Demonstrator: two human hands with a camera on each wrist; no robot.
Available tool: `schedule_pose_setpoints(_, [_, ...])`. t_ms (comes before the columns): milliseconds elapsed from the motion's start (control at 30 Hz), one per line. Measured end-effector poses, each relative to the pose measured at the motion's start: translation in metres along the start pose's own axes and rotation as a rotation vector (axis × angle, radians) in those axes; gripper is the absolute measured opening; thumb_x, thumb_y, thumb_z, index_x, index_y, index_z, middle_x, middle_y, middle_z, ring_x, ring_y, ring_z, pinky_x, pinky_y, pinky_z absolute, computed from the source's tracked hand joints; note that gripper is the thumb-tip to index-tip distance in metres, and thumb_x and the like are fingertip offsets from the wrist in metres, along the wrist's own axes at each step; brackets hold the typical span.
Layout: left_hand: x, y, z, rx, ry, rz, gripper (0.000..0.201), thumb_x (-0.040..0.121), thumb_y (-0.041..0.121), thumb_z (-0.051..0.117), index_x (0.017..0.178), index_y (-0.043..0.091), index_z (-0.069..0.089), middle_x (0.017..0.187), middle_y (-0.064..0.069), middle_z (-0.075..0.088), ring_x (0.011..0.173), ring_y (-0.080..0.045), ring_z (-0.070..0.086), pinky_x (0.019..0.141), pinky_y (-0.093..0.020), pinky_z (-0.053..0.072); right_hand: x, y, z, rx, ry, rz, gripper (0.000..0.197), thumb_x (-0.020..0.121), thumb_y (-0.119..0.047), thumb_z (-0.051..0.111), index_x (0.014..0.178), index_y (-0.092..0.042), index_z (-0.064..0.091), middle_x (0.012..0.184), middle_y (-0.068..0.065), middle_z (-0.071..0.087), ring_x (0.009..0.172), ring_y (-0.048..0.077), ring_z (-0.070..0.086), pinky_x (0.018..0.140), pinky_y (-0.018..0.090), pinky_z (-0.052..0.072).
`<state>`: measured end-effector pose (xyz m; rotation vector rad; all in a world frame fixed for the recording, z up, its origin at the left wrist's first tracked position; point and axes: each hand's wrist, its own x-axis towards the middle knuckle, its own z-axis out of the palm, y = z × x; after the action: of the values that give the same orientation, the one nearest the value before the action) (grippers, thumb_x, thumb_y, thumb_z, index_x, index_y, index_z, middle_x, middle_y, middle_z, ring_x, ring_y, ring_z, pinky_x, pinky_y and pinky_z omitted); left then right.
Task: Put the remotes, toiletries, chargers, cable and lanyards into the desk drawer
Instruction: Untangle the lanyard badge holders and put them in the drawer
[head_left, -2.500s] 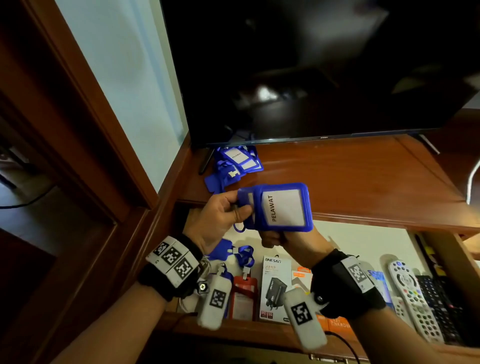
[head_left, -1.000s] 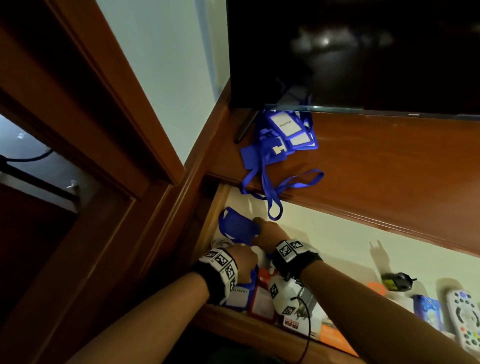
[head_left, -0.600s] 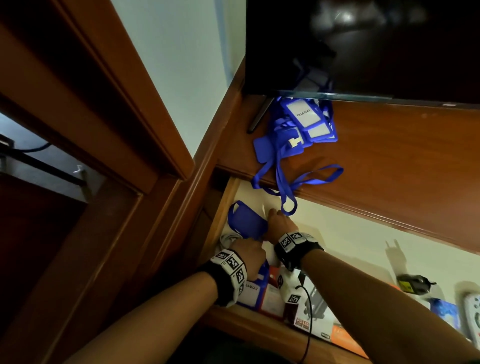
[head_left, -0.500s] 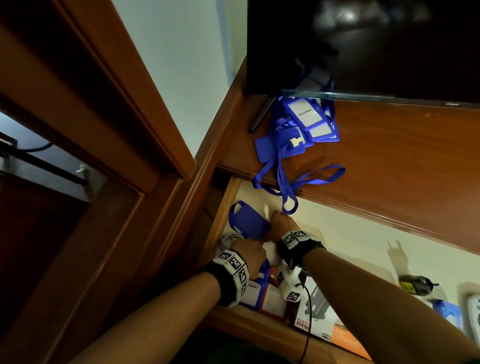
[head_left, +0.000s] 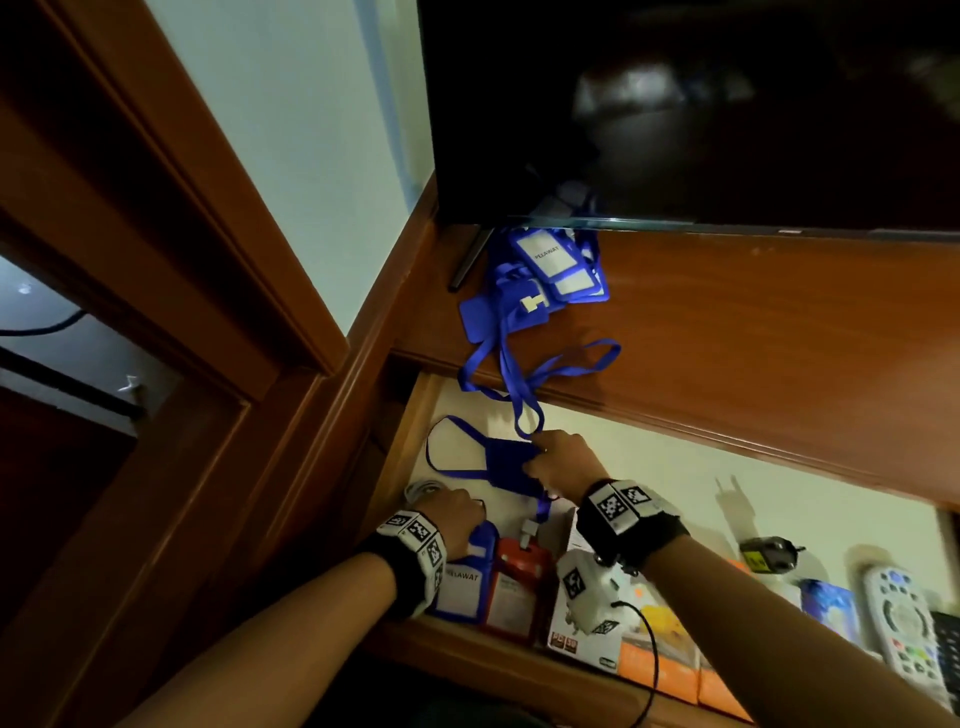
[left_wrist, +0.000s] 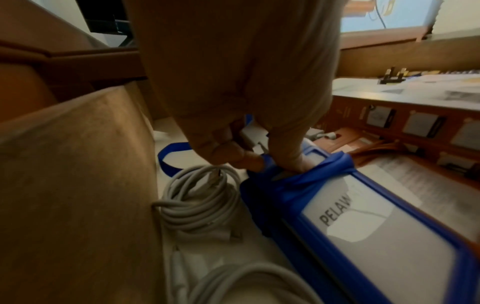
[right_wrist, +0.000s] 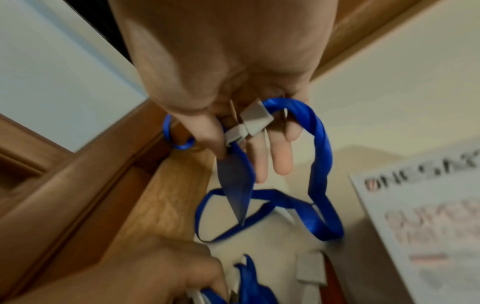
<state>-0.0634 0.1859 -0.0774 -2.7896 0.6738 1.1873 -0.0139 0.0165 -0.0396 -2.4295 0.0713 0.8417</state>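
Note:
The open desk drawer (head_left: 415, 410) holds a blue "PELAWAT" lanyard badge (head_left: 462, 582) at its front left. My left hand (head_left: 457, 519) pinches the top of that badge (left_wrist: 363, 226) at its clip, and the same hand (left_wrist: 259, 158) shows in the left wrist view. My right hand (head_left: 540, 457) grips the blue strap (head_left: 467, 452) at the drawer's back left. The right wrist view shows that hand (right_wrist: 239, 148) curled round the strap (right_wrist: 319, 164) and a grey clip (right_wrist: 249, 123). A pile of blue lanyards (head_left: 545, 275) lies on the desk top, one loop hanging over the edge.
In the drawer are a coiled white cable (left_wrist: 200, 197), a red badge holder (head_left: 519, 582), a white charger box (head_left: 587, 634), orange packs (head_left: 670, 670), a black plug (head_left: 769, 553) and a white remote (head_left: 904, 623). A television (head_left: 675, 104) stands on the desk (head_left: 779, 338).
The blue badge, held up above the drawer 2.5 s ago, now lies inside it. Over the last half second the bunched strap has spread into an open loop under my right hand.

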Motion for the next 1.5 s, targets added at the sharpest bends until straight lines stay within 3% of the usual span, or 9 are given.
schedule_pose_setpoints(533, [-0.021,0.035,-0.025,-0.185,0.183,-0.201,0.048,0.077,0.031,0.068,0.117,0.019,0.044,0.122,-0.004,0.049,0.107,-0.03,0.057,0.087,-0.039,0.048,-0.161,-0.008,-0.127,0.497,0.325,-0.372,0.013,0.087,-0.006,0.058,0.085,0.007,0.057,0.052,0.008,0.051,0.041,0.013,0.041,0.042,0.019,0.032])
schedule_pose_setpoints(700, [-0.06,0.061,-0.112,-0.669,0.761,-0.137,0.013,0.089,0.019,0.052,0.082,0.019,0.062,0.085,-0.004,0.07,0.077,-0.02,0.065,0.071,-0.03,0.049,-0.189,-0.006,-0.157,0.325,0.336,-0.442,0.005,0.092,-0.017,0.058,0.09,-0.014,0.061,0.056,-0.012,0.056,0.042,-0.007,0.052,0.042,0.008,0.037])
schedule_pose_setpoints(833, [-0.106,0.094,-0.167,-1.145,1.059,0.16,0.019,0.093,0.037,0.05,0.103,0.025,0.061,0.102,0.002,0.066,0.086,-0.009,0.062,0.074,-0.025,0.05,-0.2,-0.006,-0.169,0.256,0.286,-0.42,0.008,0.094,-0.024,0.056,0.089,-0.019,0.061,0.057,-0.01,0.061,0.041,-0.007,0.052,0.041,0.007,0.036])
schedule_pose_setpoints(933, [-0.127,0.117,-0.181,-0.831,0.98,0.489,0.056,0.075,0.056,0.062,0.124,0.034,0.048,0.128,0.009,0.052,0.118,-0.006,0.05,0.094,-0.024,0.045,-0.207,-0.009,-0.171,0.333,0.252,-0.41,0.018,0.092,-0.028,0.057,0.097,-0.012,0.063,0.08,0.004,0.069,0.055,0.004,0.061,0.048,0.014,0.046])
schedule_pose_setpoints(1033, [-0.122,0.133,-0.181,-0.486,0.915,0.49,0.08,0.069,0.056,0.07,0.136,0.032,0.035,0.137,0.011,0.044,0.124,-0.006,0.045,0.101,-0.032,0.043,-0.214,-0.012,-0.171,0.558,0.215,-0.452,0.025,0.092,-0.022,0.06,0.088,0.003,0.062,0.06,0.012,0.057,0.043,0.015,0.049,0.04,0.021,0.036])
schedule_pose_setpoints(1167, [-0.118,0.135,-0.184,-0.596,0.868,0.507,0.047,0.087,0.03,0.06,0.132,0.021,0.049,0.125,0.003,0.058,0.112,-0.005,0.054,0.095,-0.027,0.047,-0.223,-0.006,-0.181,0.556,0.265,-0.441,0.02,0.087,-0.024,0.065,0.082,-0.005,0.063,0.047,-0.005,0.051,0.035,0.005,0.039,0.036,0.017,0.03])
schedule_pose_setpoints(1267, [-0.127,0.133,-0.185,-0.745,0.809,0.508,0.012,0.094,0.023,0.055,0.089,0.024,0.066,0.074,0.008,0.065,0.068,0.001,0.06,0.066,-0.019,0.047,-0.228,0.002,-0.184,0.388,0.328,-0.481,0.013,0.08,-0.022,0.071,0.077,-0.013,0.063,0.058,-0.009,0.058,0.043,-0.002,0.047,0.043,0.009,0.035])
schedule_pose_setpoints(1333, [-0.136,0.13,-0.185,-0.897,0.704,0.53,0.014,0.094,0.012,0.055,0.091,0.023,0.062,0.075,0.013,0.067,0.067,0.004,0.064,0.062,-0.01,0.046,-0.229,0.006,-0.18,0.367,0.359,-0.471,0.013,0.081,-0.019,0.071,0.074,-0.015,0.061,0.053,-0.011,0.056,0.043,-0.002,0.046,0.044,0.008,0.034])
schedule_pose_setpoints(1500, [-0.144,0.114,-0.185,-1.349,0.524,0.546,0.023,0.093,0.009,0.053,0.114,0.004,0.059,0.098,-0.021,0.071,0.085,-0.035,0.07,0.074,-0.039,0.057,-0.22,0.011,-0.159,0.762,0.387,-0.445,0.028,0.095,-0.021,0.053,0.075,-0.003,0.06,0.047,-0.006,0.036,0.04,0.008,0.027,0.043,0.023,0.02])
